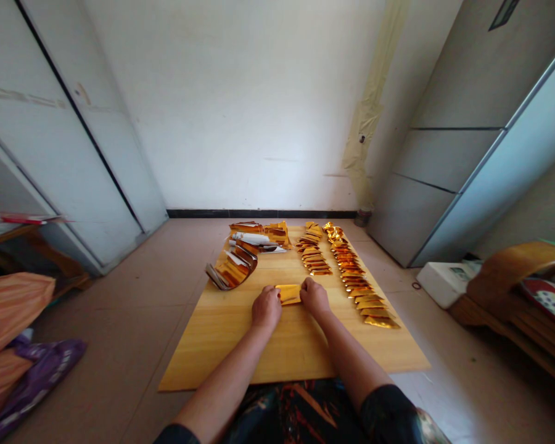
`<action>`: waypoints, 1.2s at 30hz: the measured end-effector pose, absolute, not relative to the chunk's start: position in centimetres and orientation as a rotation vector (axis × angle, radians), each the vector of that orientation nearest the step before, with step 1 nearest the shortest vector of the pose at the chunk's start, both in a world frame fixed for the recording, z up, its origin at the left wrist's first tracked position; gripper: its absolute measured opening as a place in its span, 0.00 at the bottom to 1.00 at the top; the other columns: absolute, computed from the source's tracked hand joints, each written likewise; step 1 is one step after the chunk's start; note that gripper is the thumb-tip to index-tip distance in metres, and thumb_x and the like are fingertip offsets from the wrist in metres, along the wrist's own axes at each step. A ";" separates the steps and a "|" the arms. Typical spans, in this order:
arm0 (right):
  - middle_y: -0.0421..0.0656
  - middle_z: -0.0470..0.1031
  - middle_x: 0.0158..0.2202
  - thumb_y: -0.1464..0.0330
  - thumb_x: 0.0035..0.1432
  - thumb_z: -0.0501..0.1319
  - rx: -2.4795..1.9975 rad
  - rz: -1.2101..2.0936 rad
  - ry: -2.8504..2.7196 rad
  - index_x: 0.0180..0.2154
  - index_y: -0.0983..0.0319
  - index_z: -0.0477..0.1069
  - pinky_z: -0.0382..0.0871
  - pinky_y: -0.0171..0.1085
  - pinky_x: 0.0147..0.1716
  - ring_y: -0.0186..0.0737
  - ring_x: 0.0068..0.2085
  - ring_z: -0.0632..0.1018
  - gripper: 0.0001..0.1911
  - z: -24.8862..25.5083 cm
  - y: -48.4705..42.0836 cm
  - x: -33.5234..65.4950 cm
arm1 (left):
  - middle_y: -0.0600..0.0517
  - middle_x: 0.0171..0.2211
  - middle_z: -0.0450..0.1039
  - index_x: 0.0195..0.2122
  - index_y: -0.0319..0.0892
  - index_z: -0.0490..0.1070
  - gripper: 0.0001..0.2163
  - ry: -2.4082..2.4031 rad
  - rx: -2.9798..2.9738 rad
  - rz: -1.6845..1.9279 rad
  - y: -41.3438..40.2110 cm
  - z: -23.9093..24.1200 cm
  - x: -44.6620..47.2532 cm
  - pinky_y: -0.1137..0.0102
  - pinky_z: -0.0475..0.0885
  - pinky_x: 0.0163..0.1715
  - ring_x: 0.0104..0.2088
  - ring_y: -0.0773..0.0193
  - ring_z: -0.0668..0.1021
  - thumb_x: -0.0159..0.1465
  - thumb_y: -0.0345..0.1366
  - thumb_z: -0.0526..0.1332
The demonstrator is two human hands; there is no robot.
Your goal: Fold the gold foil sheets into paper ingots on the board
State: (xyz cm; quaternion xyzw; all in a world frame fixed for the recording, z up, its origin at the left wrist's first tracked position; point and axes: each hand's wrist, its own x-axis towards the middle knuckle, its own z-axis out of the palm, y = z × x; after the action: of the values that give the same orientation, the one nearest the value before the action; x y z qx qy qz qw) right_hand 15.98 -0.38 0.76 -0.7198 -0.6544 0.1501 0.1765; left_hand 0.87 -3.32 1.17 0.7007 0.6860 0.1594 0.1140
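Note:
Between my hands a sheet of gold foil paper (289, 294) lies low over the wooden board (231, 348). My left hand (267, 306) is closed on its left end, and my right hand (315, 296) is closed on its right end. Beyond my left hand sit loose stacks of gold foil sheets (234, 266), some curled, with a white roll or bundle (250, 238) behind them. Past my right hand runs a short row of folded gold foil pieces (313, 253). A longer overlapping row of folded gold pieces (358, 280) follows the board's right side.
A white wall (259, 111) stands behind the board. A grey refrigerator (437, 148) rises at the right, near a white box (444, 282) and a wooden armchair (513, 296). Orange and purple bags (13, 333) lie on the floor at left, below a pale cabinet (60, 123).

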 end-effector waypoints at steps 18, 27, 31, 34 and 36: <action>0.42 0.76 0.30 0.74 0.50 0.58 -2.063 0.453 -1.842 0.31 0.61 0.70 0.53 0.30 0.26 0.35 0.32 0.73 0.05 1.1 0.1 15.9 | 0.48 0.46 0.69 0.44 0.43 0.72 0.14 2.050 2.155 0.280 -3.8 1.3 0.9 0.72 0.67 0.43 0.43 0.65 0.73 0.65 0.29 0.47; 0.46 0.74 0.38 0.75 0.57 0.52 -2.139 0.237 -1.984 0.41 0.62 0.68 0.60 0.32 0.30 0.37 0.36 0.76 0.11 1.2 -1.1 14.4 | 0.44 0.51 0.66 0.38 0.40 0.75 0.14 1.967 2.429 0.271 -3.8 1.9 0.8 0.62 0.64 0.45 0.50 0.54 0.67 0.65 0.29 0.49; 0.48 0.72 0.40 0.74 0.60 0.51 -2.116 0.053 -2.086 0.41 0.62 0.68 0.63 0.33 0.30 0.39 0.38 0.76 0.10 0.9 -1.9 14.4 | 0.43 0.44 0.71 0.38 0.40 0.75 0.12 1.836 2.505 0.253 -3.4 2.2 0.6 0.60 0.62 0.46 0.49 0.55 0.67 0.64 0.29 0.50; 0.47 0.71 0.40 0.74 0.62 0.50 -2.075 -0.006 -2.140 0.40 0.61 0.68 0.63 0.33 0.31 0.40 0.41 0.74 0.10 0.7 -2.4 15.2 | 0.44 0.43 0.73 0.39 0.41 0.73 0.11 1.836 2.490 0.283 -3.4 1.8 0.3 0.61 0.61 0.46 0.47 0.56 0.69 0.63 0.29 0.52; 0.47 0.70 0.39 0.73 0.63 0.49 -2.070 -0.013 -2.152 0.40 0.60 0.68 0.63 0.32 0.31 0.40 0.41 0.73 0.10 0.8 -2.6 15.8 | 0.45 0.45 0.72 0.39 0.42 0.73 0.10 1.849 2.468 0.319 -3.5 1.5 0.2 0.61 0.60 0.47 0.48 0.56 0.69 0.63 0.30 0.53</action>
State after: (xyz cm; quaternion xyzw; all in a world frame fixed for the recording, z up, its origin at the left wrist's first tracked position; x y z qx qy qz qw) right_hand 15.80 -2.58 0.75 -0.6912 -0.7185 -0.0043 0.0774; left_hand 0.22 -3.52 1.55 0.7959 0.5963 0.1027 0.0207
